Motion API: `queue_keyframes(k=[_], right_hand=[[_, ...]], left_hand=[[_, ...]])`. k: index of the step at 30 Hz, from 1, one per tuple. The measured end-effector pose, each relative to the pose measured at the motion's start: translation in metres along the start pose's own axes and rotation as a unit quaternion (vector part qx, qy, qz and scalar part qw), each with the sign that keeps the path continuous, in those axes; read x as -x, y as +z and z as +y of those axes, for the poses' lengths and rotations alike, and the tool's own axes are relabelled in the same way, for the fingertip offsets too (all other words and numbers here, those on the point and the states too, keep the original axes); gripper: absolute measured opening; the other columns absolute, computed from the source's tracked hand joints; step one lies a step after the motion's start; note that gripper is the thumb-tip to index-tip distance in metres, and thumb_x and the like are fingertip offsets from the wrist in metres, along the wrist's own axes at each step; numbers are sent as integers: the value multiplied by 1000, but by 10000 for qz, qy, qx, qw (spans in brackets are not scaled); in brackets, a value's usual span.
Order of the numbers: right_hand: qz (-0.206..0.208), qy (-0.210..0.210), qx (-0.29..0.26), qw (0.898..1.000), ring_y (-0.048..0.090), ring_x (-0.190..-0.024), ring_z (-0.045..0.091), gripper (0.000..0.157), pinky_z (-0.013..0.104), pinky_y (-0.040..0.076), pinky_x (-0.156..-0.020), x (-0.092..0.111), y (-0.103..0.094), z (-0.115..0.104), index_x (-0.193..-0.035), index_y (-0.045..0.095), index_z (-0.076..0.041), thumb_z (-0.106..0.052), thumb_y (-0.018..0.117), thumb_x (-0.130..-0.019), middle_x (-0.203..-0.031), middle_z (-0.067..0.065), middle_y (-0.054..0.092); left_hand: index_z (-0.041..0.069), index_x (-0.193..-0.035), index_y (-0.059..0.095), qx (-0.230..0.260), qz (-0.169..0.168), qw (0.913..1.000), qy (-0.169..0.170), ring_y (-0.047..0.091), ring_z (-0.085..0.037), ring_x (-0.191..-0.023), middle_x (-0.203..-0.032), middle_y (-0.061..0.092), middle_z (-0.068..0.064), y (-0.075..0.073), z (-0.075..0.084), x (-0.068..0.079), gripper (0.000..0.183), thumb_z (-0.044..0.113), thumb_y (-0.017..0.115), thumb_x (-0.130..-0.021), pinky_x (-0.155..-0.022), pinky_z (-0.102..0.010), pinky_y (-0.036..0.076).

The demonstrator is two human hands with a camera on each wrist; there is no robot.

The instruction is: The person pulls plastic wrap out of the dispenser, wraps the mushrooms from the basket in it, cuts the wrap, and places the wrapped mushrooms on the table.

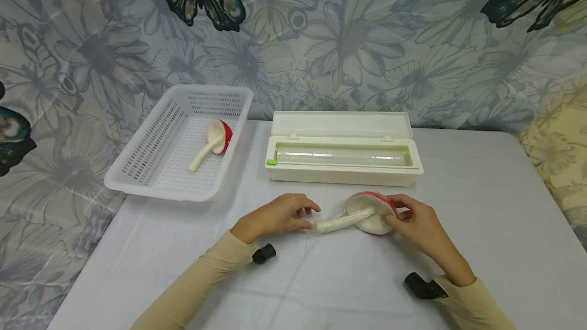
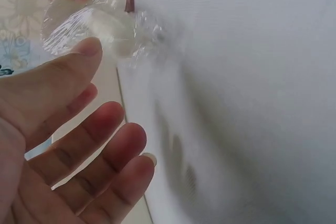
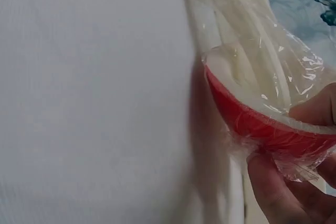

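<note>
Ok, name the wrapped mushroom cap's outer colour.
The mushroom cap is red; right wrist view shows it best.

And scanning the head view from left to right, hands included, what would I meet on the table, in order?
White basket → left hand → film-wrapped mushroom-shaped object → right hand.

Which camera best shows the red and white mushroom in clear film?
Head view: the wrapped mushroom fits in frame, cap and stem. Left wrist shows its pale stem and underside; right wrist, its red cap, cropped.

Glossy plastic film [image 3: 307, 64] wraps the ladle [image 3: 239, 109]; the tablecloth [image 1: 348, 284] looks matt.
</note>
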State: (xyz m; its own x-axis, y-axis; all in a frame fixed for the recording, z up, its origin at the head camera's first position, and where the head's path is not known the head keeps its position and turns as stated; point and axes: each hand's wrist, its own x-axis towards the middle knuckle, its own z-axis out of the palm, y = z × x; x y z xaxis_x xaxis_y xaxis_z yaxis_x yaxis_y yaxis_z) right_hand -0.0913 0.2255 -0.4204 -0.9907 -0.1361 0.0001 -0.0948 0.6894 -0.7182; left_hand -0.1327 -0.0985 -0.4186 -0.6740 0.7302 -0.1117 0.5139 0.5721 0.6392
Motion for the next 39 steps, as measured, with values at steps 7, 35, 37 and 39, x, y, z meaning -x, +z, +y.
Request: queue_keyframes(k=[7,35,37,39], right_hand=[[105,241,252,9993,56,-74,-13,43,22,50,-57,2,-28,19,-125,63,2,-20,70,-90,-116,26,67],[638,1121,550,9901,57,-60,-11,61,21,50,-51,-6,-119,104,-133,49,13,-32,64,-95,-82,-34,55],[652,1197,612,9888,58,-58,-7,61,21,50,-51,-8,-123,107,-133,49,13,-33,63,-96,-86,-21,62],[675,1269,586,9879,59,-58,-6,62,22,51,-51,-9,-126,110,-133,48,14,-34,62,-96,-87,-16,63]], left_hand=[[10,-125,67,-315,489,9981,-184,62,-13,-89,-104,69,-3,-15,4,1,35,22,71,-92,-81,-25,51],[19,-111,76,-1220,1741,9675,-1370,53,-24,-112,-103,74,7,-75,-26,-17,20,27,68,-94,-101,-53,21],[20,-107,77,-1129,1763,9681,-1375,52,-23,-109,-101,75,7,-76,-27,-17,18,27,68,-94,-101,-53,21],[20,-105,77,-1077,1809,9682,-1353,53,-21,-105,-100,75,8,-77,-28,-18,16,27,69,-93,-100,-52,21]])
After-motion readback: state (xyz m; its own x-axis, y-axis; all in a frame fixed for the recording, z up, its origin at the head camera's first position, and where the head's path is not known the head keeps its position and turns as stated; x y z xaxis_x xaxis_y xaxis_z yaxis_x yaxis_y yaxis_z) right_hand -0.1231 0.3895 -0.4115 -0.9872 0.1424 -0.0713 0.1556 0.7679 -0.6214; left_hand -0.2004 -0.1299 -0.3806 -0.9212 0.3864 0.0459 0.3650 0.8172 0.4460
